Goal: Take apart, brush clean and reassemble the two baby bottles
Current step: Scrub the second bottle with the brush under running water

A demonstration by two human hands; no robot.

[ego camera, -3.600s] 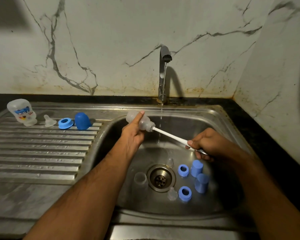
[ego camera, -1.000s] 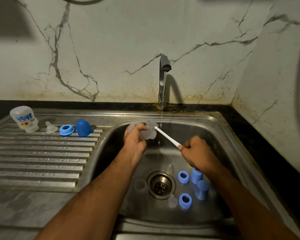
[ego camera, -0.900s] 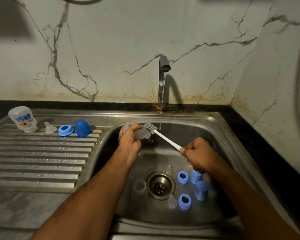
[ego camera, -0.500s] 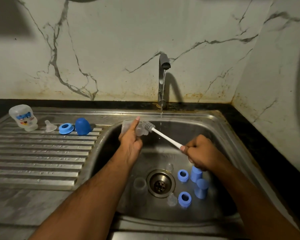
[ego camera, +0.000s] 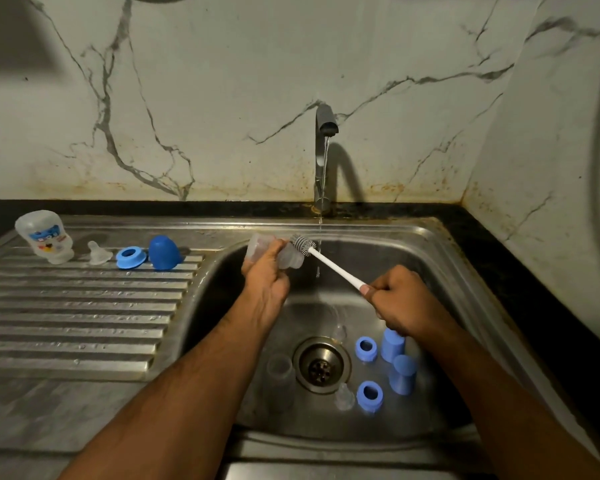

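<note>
My left hand (ego camera: 265, 277) grips a clear baby bottle (ego camera: 288, 258) sideways over the sink basin, its mouth facing right. My right hand (ego camera: 400, 299) holds the white handle of a bottle brush (ego camera: 329, 263); the bristle head sits outside the bottle, against its neck. In the basin lie two blue collar rings (ego camera: 366, 348) (ego camera: 369, 395), two blue caps (ego camera: 392, 344) (ego camera: 402, 374), two clear teats (ego camera: 340, 332) (ego camera: 344, 396) and a clear piece (ego camera: 279, 370). On the drainboard stand an upside-down printed bottle (ego camera: 45, 240), a teat (ego camera: 97, 252), a blue ring (ego camera: 130, 258) and a blue cap (ego camera: 163, 252).
The tap (ego camera: 323, 157) runs a thin stream just right of the brush head. The drain (ego camera: 321, 365) sits mid-basin. The steel sink rim (ego camera: 430, 230) meets a black counter on the right. The ridged drainboard (ego camera: 77, 313) spreads to the left below the marble wall.
The brush was inside the bottle earlier; it has come out and its head now rubs the outside of the neck. Both hands stay over the basin near the stream.
</note>
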